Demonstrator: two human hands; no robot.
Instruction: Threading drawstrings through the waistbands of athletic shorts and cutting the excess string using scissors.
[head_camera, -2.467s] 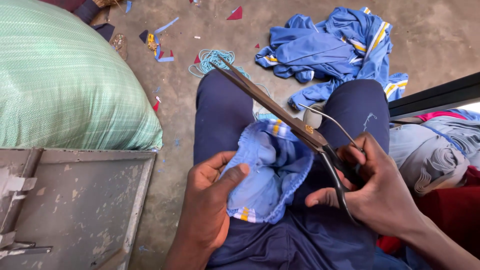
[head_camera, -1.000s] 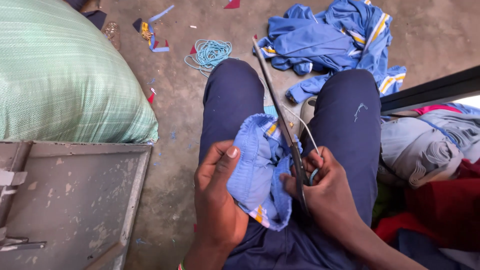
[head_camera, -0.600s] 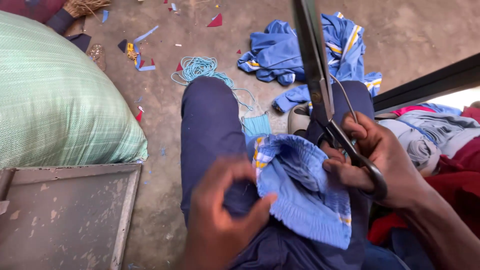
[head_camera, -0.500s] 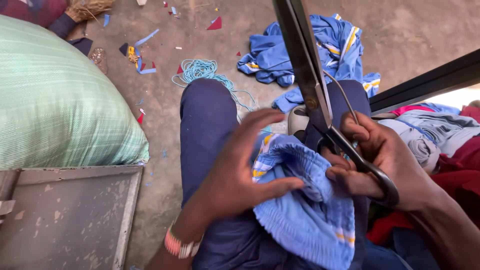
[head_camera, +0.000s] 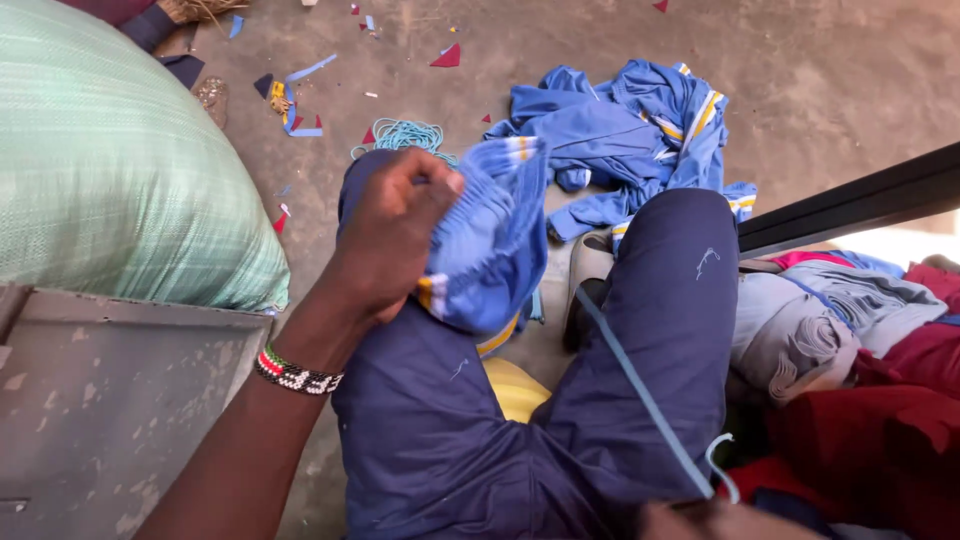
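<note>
My left hand is closed on a blue knitted piece with yellow and white stripes and holds it up above my left knee. Only a sliver of my right hand shows at the bottom edge, by my right thigh; what it holds is hidden. A thin blue strand runs down across my right thigh to a small pale loop. The scissors are out of view. I sit in dark blue trousers, and a beaded bracelet is on my left wrist.
A pile of blue striped garments lies on the concrete floor ahead. A big green sack and a grey metal surface are on the left. Folded grey and red clothes lie on the right. Coloured scraps and a blue cord coil dot the floor.
My left hand has lifted the knitted piece forward off my lap. My right hand and the large scissors have dropped out of view toward the bottom edge.
</note>
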